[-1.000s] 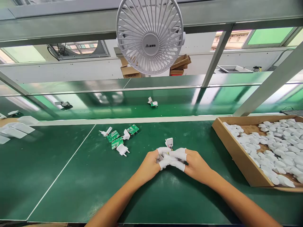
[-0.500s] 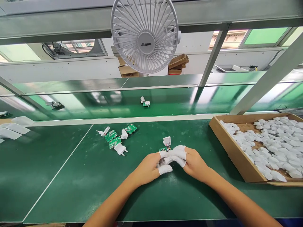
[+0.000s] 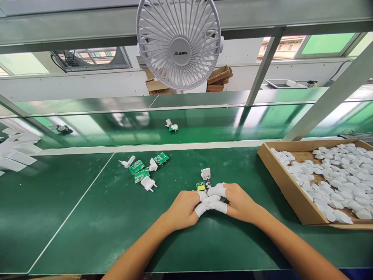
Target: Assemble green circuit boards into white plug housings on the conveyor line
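Note:
My left hand and my right hand meet at the middle of the green bench, with white finger cots on their fingertips. Between them they pinch a small circuit board with a yellow component, its lower part hidden by my fingers. Short wires link it to a white plug housing lying just beyond. To the left lie green circuit boards and white plug housings, apart from my hands.
A cardboard tray of white oval plastic parts stands to my right. Beyond a white rail runs a green conveyor belt carrying a small assembly. White pieces lie at the far left. A white fan hangs above.
My fingers have shifted back, so more of the circuit board and its yellow component shows. The assembly on the far belt has moved left, and more white pieces appear at the far left.

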